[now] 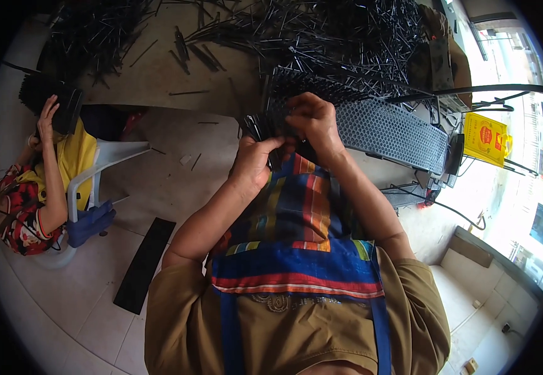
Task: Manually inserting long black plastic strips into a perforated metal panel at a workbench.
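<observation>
Black strip bundle (254, 127) gripped in closed left hand (254, 161), near table (140, 81) edge. Right hand (318, 125) curled beside it; grip contents can't be told. Perforated panel (396, 132) apparently part-filled, right end bare; loose strips (352, 37) left heaped.

A bundle of slim, straight black pieces (256, 127) sits in the left grip (251, 162), just above centre at twelve o'clock, the upper ends fanning out toward eleven. At two o'clock, a long grey panel (396, 130), covered in small, closely packed holes, slants toward four; its ten o'clock end bristles with dark, close-set slivers (296, 81).
</observation>
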Demonstrator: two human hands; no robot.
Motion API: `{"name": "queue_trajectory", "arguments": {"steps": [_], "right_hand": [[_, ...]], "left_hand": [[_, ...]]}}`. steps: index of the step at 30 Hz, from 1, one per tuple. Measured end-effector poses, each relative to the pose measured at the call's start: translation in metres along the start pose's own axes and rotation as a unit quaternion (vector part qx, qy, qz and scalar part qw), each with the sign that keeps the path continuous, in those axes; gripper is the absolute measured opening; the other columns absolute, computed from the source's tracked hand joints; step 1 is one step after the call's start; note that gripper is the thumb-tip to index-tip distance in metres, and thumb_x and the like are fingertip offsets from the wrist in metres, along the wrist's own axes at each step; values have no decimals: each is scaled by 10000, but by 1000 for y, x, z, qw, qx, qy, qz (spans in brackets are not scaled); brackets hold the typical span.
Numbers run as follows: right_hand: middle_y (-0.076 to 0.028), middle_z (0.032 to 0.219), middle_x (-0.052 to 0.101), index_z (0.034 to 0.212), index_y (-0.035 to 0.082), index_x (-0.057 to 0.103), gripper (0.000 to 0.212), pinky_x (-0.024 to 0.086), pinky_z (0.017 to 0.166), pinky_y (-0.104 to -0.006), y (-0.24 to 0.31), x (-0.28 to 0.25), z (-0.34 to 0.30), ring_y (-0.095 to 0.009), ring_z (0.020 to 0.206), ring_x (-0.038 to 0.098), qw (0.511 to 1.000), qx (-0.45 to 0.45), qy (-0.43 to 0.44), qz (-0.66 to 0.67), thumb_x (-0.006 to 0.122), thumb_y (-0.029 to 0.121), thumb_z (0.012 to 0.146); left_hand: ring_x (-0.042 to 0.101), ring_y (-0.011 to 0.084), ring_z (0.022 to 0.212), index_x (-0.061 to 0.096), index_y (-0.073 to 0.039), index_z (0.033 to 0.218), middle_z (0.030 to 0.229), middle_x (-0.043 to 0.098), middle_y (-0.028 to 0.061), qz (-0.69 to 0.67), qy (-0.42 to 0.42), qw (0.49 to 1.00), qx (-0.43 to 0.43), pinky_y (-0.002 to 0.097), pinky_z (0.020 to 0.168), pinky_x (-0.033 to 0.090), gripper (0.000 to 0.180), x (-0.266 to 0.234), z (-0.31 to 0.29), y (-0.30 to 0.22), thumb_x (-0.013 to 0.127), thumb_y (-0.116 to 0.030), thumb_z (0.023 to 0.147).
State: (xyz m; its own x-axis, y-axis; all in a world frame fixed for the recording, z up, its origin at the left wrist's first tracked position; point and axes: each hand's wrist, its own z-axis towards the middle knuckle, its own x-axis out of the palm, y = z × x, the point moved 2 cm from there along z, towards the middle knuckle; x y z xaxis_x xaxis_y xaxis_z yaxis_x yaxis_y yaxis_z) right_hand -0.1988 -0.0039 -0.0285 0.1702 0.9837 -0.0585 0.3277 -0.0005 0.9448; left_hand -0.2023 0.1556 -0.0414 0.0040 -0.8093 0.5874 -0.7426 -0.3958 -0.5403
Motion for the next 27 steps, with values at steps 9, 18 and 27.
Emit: {"name": "queue_trajectory", "arguments": {"steps": [9, 18, 27], "right_hand": [[3, 673, 604, 961, -3, 630, 152, 365, 454, -214, 4, 2, -6, -52, 505, 487, 991, -25, -87, 96, 666, -41, 818], [-2, 684, 630, 931, 32, 636, 102, 435, 515, -204, 17, -13, 11, -32, 577, 549, 916, -281, -244, -152, 695, 12, 850], [-55, 707, 642, 910, 28, 698, 100, 470, 552, -237, 24, -8, 13, -84, 597, 597, 882, -348, -202, -246, 714, 3, 815]], "left_hand": [[690, 197, 730, 640, -37, 988, 862, 704, 103, 24, -47, 998, 32, 293, 582, 521, 129, 0, 2, 4, 625, 9, 869], [700, 232, 751, 659, -13, 1011, 898, 712, 143, 0, -60, 998, -33, 356, 634, 571, 150, -3, -1, 9, 617, -4, 867], [695, 224, 760, 662, -7, 1005, 898, 712, 126, 15, -66, 997, -40, 351, 621, 562, 140, -7, -1, 10, 614, -29, 876]]}}
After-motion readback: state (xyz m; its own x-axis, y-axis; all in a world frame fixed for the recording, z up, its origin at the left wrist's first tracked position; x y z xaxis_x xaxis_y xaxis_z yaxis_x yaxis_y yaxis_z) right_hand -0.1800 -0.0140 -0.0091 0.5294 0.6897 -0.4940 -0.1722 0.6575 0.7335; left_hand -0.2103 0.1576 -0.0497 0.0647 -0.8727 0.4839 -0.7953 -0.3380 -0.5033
